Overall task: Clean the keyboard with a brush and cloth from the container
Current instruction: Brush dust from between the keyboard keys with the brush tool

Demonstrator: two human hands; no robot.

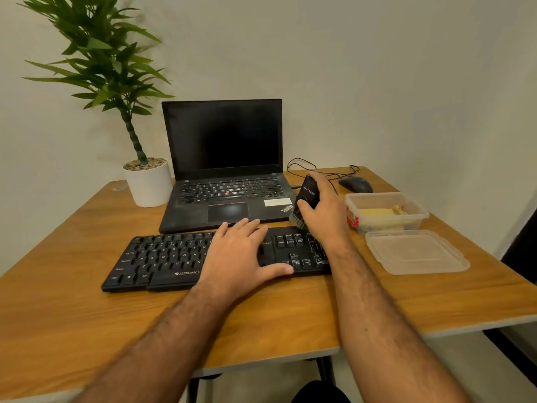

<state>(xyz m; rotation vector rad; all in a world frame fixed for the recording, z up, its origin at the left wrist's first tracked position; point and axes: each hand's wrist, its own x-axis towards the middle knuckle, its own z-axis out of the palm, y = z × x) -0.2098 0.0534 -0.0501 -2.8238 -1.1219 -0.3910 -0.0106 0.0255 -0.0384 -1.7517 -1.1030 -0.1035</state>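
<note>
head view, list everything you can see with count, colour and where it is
keyboard: 1, black, front centre of the table
brush: 1, black with grey bristles, above the keyboard's far right corner
container: 1, clear with a red clip, right of the laptop, open
cloth: 1, yellow, inside the container
lid: 1, clear, flat on the table in front of the container
laptop: 1, black, open, screen dark, behind the keyboard
mouse: 1, dark, corded, far right of the table
plant: 1, green in a white pot, left of the laptop
table: 1, brown wood
left hand: 1, fingers straight, resting on the keyboard
right hand: 1, gripping the brush
</note>
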